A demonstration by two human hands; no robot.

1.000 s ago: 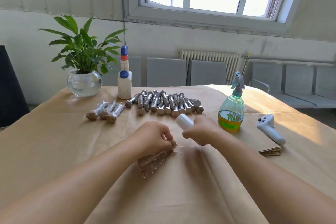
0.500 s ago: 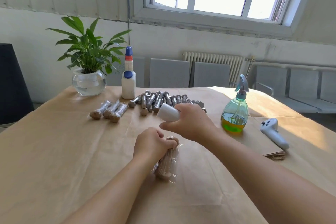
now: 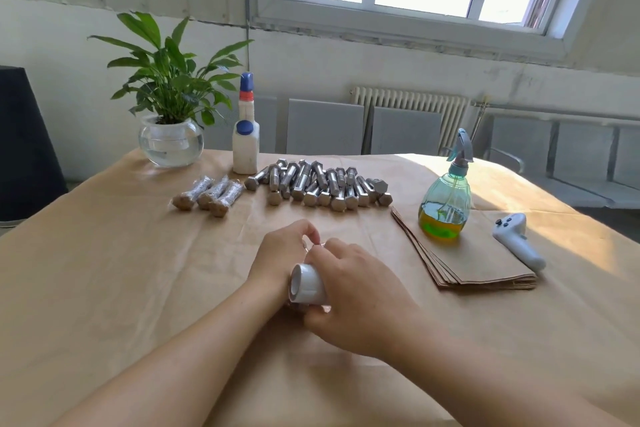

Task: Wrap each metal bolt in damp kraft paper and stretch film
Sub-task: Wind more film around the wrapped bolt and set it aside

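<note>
right hand (image 3: 356, 302): we see it curled round the stretch film roll (image 3: 306, 284), white core end facing us, just in front of the bolt pile (image 3: 322, 184) (well apart from it).
left hand (image 3: 284, 253): fingers curled tight, tips meeting the right hand's fingers above the roll; a glint of clear film shows at the fingertips. We cannot tell what it pinches, the bolt being wrapped is hidden behind the two hands.
bolt pile: bare metal bolts lying side by side, mostly heads toward us, far centre of the table (image 3: 138, 288).
wrapped bolts (image 3: 207, 194): three finished ones (paper under film), in a row just left of the bolt pile, touching one another.
kraft sheets (image 3: 478, 263): flat stack to the right of the bolt pile, nearer us.
spray bottle (image 3: 446, 201): stands on the far corner of the kraft sheets, yellow-green liquid in the bottom, right of the bolt pile.
controller (image 3: 517, 239): white, lies on the right edge of the sheets, farther right of the pile.
glue bottle (image 3: 246, 135): white with blue cap, upright, just behind the pile's left end.
plant (image 3: 169, 107): in a glass bowl, left of the glue bottle and behind the wrapped bolts.
table: covered in brown kraft paper throughout.
</note>
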